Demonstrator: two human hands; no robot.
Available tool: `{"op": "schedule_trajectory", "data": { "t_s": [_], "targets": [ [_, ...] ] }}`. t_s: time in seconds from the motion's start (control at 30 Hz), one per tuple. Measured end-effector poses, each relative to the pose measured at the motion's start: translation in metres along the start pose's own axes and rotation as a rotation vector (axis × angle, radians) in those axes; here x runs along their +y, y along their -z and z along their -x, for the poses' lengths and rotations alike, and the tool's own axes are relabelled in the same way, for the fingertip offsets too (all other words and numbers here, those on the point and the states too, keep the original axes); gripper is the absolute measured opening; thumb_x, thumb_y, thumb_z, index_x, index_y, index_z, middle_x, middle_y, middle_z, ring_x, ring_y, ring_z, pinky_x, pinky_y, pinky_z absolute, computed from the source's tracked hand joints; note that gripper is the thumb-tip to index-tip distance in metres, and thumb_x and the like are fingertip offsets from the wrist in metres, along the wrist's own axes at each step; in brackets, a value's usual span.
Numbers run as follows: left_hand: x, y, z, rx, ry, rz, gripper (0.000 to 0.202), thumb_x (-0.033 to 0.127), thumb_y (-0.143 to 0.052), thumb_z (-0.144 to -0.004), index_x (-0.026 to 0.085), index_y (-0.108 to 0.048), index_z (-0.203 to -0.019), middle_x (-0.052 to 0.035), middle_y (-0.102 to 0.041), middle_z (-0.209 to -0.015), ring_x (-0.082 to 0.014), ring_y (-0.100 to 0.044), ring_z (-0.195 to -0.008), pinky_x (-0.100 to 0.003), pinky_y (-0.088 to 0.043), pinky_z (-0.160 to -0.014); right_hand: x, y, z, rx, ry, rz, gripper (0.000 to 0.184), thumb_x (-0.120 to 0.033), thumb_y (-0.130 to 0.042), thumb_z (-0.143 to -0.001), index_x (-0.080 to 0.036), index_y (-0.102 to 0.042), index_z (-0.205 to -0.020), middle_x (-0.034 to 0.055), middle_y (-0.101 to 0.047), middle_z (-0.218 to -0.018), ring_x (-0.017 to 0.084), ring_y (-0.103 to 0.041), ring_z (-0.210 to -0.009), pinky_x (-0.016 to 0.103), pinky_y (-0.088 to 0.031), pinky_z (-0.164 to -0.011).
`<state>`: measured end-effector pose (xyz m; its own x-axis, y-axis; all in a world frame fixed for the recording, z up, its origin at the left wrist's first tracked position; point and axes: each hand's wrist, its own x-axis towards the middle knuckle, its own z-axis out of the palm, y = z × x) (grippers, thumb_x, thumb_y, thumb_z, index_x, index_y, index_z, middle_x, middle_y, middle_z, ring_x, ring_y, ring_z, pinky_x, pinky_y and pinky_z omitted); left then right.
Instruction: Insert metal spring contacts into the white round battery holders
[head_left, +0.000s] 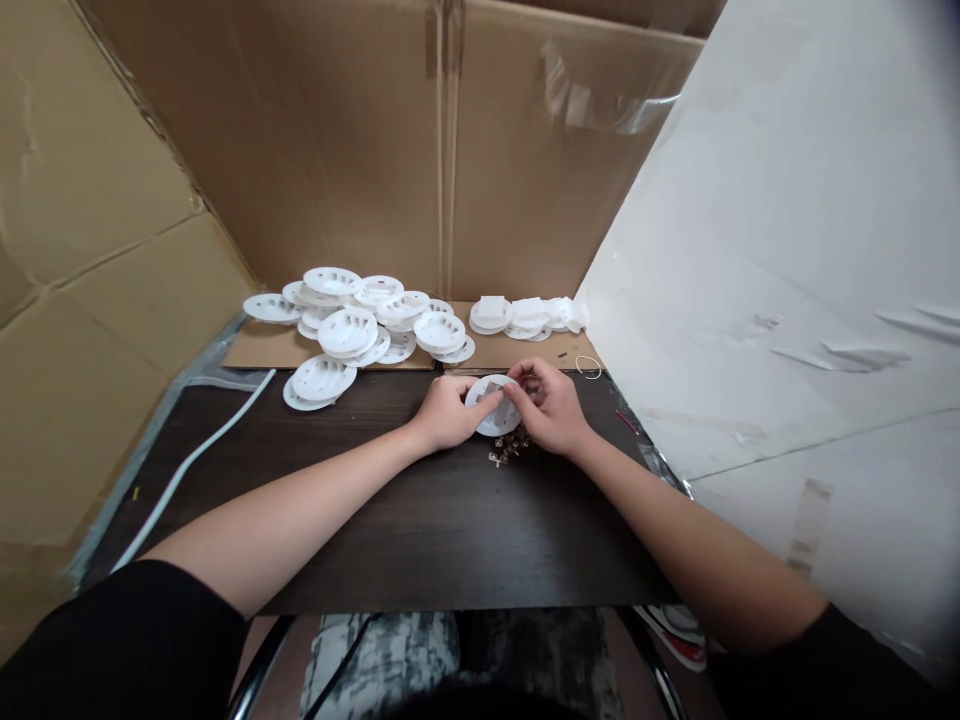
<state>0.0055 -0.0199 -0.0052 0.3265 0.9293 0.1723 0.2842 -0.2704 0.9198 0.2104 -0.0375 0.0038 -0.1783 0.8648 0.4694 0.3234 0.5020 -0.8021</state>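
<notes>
A round white plastic disc (487, 424) with a recessed middle is held between both hands over the dark table. My left hand (448, 412) grips its left edge, thumb laid across the recess. My right hand (551, 405) is closed at the disc's right side, its thumb pressing near the middle; whether a small part sits in those fingers is hidden. Just below the disc and partly under my right hand lies a small heap of brassy metal clips (504, 450).
Many similar white discs (347, 332) are piled at the back left. Several more with block-shaped tops (528, 314) stand at the back right on cardboard (495, 352). A white cable (199, 455) crosses the left side. Cardboard walls (337, 130) enclose the table (450, 530).
</notes>
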Motion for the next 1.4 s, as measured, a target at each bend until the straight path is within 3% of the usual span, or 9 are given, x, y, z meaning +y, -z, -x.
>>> {"op": "schedule_trajectory", "data": {
  "t_s": [0.2, 0.3, 0.4, 0.57, 0.63, 0.8, 1.1, 1.4],
  "targets": [
    [0.007, 0.0, 0.008, 0.088, -0.188, -0.233, 0.037, 0.045, -0.068, -0.098, 0.015, -0.072, -0.075, -0.0019, -0.067, -0.067, -0.0135, -0.052, -0.062, -0.027, -0.038, -0.061, -0.01, 0.003, 0.001, -0.032, 0.115, 0.044, 0.021, -0.044, -0.065, -0.104, -0.024, -0.06, -0.1, 0.0083, -0.063, -0.1, 0.021, -0.06, -0.08, 0.033, -0.052, -0.06],
    [0.005, 0.0, 0.01, 0.134, -0.343, -0.334, 0.03, 0.036, -0.064, -0.1, 0.018, -0.066, -0.076, -0.0011, -0.064, -0.068, -0.0131, -0.051, -0.063, -0.028, -0.038, -0.065, -0.016, 0.006, 0.002, -0.061, 0.162, 0.018, 0.017, -0.039, -0.065, -0.104, -0.024, -0.058, -0.099, 0.0098, -0.063, -0.106, 0.022, -0.061, -0.086, 0.034, -0.054, -0.065],
    [0.001, 0.003, 0.009, 0.152, -0.52, -0.42, 0.032, 0.038, -0.064, -0.101, 0.02, -0.058, -0.075, -0.0008, -0.061, -0.069, -0.0138, -0.051, -0.063, -0.028, -0.039, -0.064, -0.019, 0.007, 0.004, -0.086, 0.183, -0.01, 0.019, -0.038, -0.069, -0.101, -0.024, -0.057, -0.097, 0.01, -0.063, -0.109, 0.022, -0.061, -0.087, 0.034, -0.054, -0.067],
    [-0.004, 0.007, 0.006, 0.176, -0.736, -0.483, 0.034, 0.043, -0.064, -0.103, 0.021, -0.054, -0.08, 0.0002, -0.059, -0.071, -0.0141, -0.052, -0.061, -0.028, -0.038, -0.06, -0.017, 0.005, 0.007, -0.119, 0.128, -0.114, 0.03, -0.037, -0.075, -0.099, -0.024, -0.059, -0.12, 0.0077, -0.065, -0.108, 0.021, -0.062, -0.085, 0.032, -0.053, -0.068],
    [-0.004, 0.007, 0.006, 0.186, -0.749, -0.496, 0.034, 0.042, -0.062, -0.105, 0.022, -0.052, -0.08, 0.0009, -0.058, -0.07, -0.0136, -0.052, -0.059, -0.028, -0.037, -0.059, -0.016, 0.004, 0.006, -0.127, 0.108, -0.105, 0.03, -0.037, -0.074, -0.099, -0.023, -0.062, -0.123, 0.0074, -0.066, -0.107, 0.021, -0.062, -0.087, 0.031, -0.051, -0.067],
    [-0.005, 0.007, 0.006, 0.19, -0.73, -0.516, 0.032, 0.04, -0.062, -0.105, 0.021, -0.054, -0.081, 0.0012, -0.059, -0.068, -0.0131, -0.053, -0.057, -0.028, -0.038, -0.058, -0.015, 0.003, 0.004, -0.122, 0.101, -0.083, 0.019, -0.039, -0.073, -0.101, -0.022, -0.069, -0.108, 0.0069, -0.065, -0.104, 0.02, -0.06, -0.085, 0.031, -0.048, -0.067],
    [-0.006, 0.007, 0.006, 0.197, -0.705, -0.531, 0.037, 0.043, -0.06, -0.104, 0.021, -0.053, -0.075, 0.0011, -0.057, -0.064, -0.0127, -0.051, -0.054, -0.028, -0.037, -0.058, -0.015, -0.003, 0.006, -0.138, 0.008, -0.216, 0.025, -0.046, -0.073, -0.102, -0.023, -0.068, -0.109, 0.0063, -0.066, -0.102, 0.021, -0.064, -0.087, 0.032, -0.052, -0.071],
    [-0.005, 0.007, 0.006, 0.167, -0.663, -0.534, 0.039, 0.046, -0.056, -0.105, 0.021, -0.054, -0.075, 0.0004, -0.056, -0.064, -0.0133, -0.051, -0.055, -0.029, -0.035, -0.058, -0.017, -0.005, 0.007, -0.098, 0.016, -0.205, 0.025, -0.047, -0.074, -0.102, -0.023, -0.069, -0.107, 0.0069, -0.067, -0.102, 0.021, -0.064, -0.088, 0.031, -0.053, -0.07]
  ]
}}
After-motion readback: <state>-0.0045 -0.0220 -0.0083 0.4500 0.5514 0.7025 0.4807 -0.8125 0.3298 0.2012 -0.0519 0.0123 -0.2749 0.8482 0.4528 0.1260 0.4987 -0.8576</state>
